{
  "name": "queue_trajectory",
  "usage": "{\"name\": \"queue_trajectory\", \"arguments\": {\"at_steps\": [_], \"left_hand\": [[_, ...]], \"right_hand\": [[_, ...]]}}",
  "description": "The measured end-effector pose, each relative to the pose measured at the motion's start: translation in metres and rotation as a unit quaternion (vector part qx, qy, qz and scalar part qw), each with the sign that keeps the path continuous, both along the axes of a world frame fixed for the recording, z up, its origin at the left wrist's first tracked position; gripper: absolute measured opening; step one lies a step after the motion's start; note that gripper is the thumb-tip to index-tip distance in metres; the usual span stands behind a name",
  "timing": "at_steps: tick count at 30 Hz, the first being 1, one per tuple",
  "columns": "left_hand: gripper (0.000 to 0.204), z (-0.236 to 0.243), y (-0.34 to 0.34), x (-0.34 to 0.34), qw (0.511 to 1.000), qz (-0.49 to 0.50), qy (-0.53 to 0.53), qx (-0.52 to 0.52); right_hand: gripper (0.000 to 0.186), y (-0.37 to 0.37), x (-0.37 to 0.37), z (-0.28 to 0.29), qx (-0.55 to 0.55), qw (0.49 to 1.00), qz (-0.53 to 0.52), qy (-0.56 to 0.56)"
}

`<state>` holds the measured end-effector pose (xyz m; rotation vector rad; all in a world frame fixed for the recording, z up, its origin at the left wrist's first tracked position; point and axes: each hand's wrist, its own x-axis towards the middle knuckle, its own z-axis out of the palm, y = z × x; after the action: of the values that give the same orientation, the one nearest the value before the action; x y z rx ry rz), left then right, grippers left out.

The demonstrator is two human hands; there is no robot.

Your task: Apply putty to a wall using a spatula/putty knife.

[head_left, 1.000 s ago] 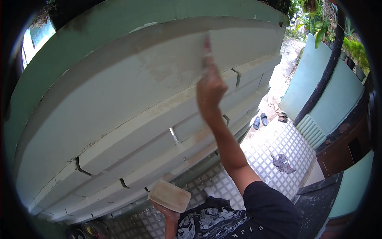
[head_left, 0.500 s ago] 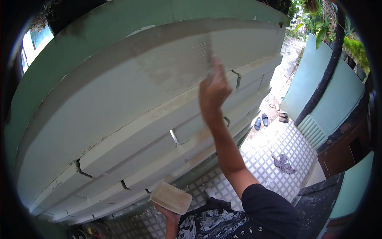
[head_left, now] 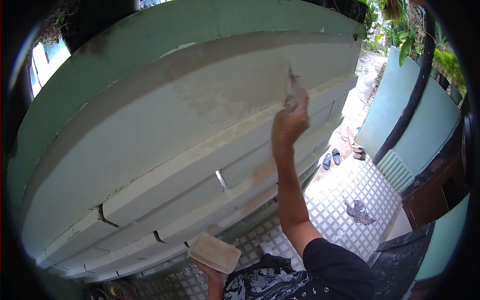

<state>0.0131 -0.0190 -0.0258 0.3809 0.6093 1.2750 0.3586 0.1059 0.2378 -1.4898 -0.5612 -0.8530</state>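
My right hand (head_left: 291, 120) grips a blurred putty knife (head_left: 294, 85), its blade at the upper part of the white wall (head_left: 125, 135) below a green band, beside a damp beige patch of smoothed coating. My left hand (head_left: 210, 270), low in the view, holds a shallow rectangular beige plastic tub (head_left: 214, 252) tilted toward me, with pale residue inside. Below the upper panel, the wall steps out in white block-like ledges (head_left: 165, 195) with dark gaps between some of them.
A tiled floor (head_left: 335, 200) lies below at the right, with a crumpled cloth (head_left: 359, 212) and pairs of sandals (head_left: 331, 157). A pale green wall (head_left: 425, 130), a dark pole (head_left: 405, 115) and plants stand at the right. Dark containers (head_left: 117, 290) are at the lower left.
My right hand has moved right and slightly down with the knife, and the smoothed patch reaches farther right. My left hand and tub stay nearly in place.
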Motion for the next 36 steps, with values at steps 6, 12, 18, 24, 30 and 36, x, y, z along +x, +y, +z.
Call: {"name": "queue_trajectory", "arguments": {"at_steps": [6, 12, 18, 24, 30, 36], "left_hand": [[0.071, -0.020, 0.009, 0.010, 1.000, -0.022, 0.001, -0.014], [0.071, -0.025, 0.009, 0.013, 0.999, 0.004, 0.037, 0.003], [0.072, -0.017, 0.000, 0.009, 1.000, 0.013, -0.001, -0.016], [0.072, -0.009, 0.005, 0.010, 1.000, 0.013, 0.001, -0.024], [0.072, -0.006, 0.002, -0.002, 0.999, 0.031, -0.011, -0.010], [0.075, -0.007, -0.003, -0.010, 0.997, 0.006, -0.066, -0.035]], "right_hand": [[0.035, 0.016, -0.095, 0.004, 0.091, 0.948, 0.150, -0.264], [0.037, -0.021, -0.116, -0.006, 0.000, 0.948, 0.168, -0.272], [0.046, -0.003, -0.073, 0.028, 0.021, 0.987, 0.084, -0.133], [0.047, -0.005, -0.169, 0.028, 0.033, 0.892, 0.323, -0.315], [0.042, -0.026, -0.116, 0.016, 0.098, 0.965, 0.216, -0.116], [0.033, -0.006, -0.081, 0.028, 0.067, 0.986, 0.155, 0.006]]}}
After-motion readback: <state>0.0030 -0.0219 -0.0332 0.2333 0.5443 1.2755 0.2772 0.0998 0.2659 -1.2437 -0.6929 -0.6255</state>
